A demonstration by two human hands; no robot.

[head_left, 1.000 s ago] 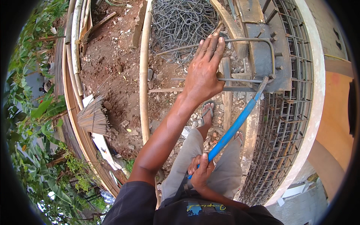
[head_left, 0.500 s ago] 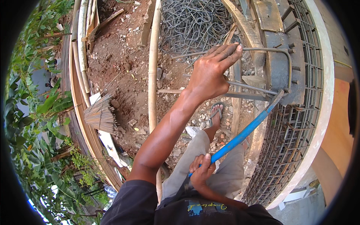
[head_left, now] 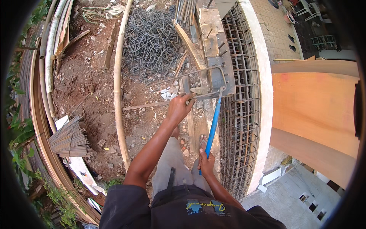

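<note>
My left hand (head_left: 180, 108) is closed on the lower leg of a bent steel rod (head_left: 190, 72). The rod loops round steel pegs on a dark metal plate (head_left: 218, 80), its upper leg running off to the left. A blue-handled bending bar (head_left: 214, 128) is in my right hand (head_left: 206, 162), fingers wrapped round its near end. The bar slants up and slightly right, its metal head against the rod at the plate's lower edge. The exact contact at the head is too small to tell.
Beyond the rod lies a heap of bent steel stirrups (head_left: 150, 42). A bamboo pole (head_left: 119, 91) runs along the left, with a bundle of thin rods (head_left: 72, 139) past it. Rebar cages (head_left: 240, 114) and a pale wall edge (head_left: 263, 95) stand right. Rubble covers the ground.
My left hand has shifted from the rod's upper leg to its lower leg. My right hand keeps hold of the bar, which now stands steeper. The whole view has swung to the right.
</note>
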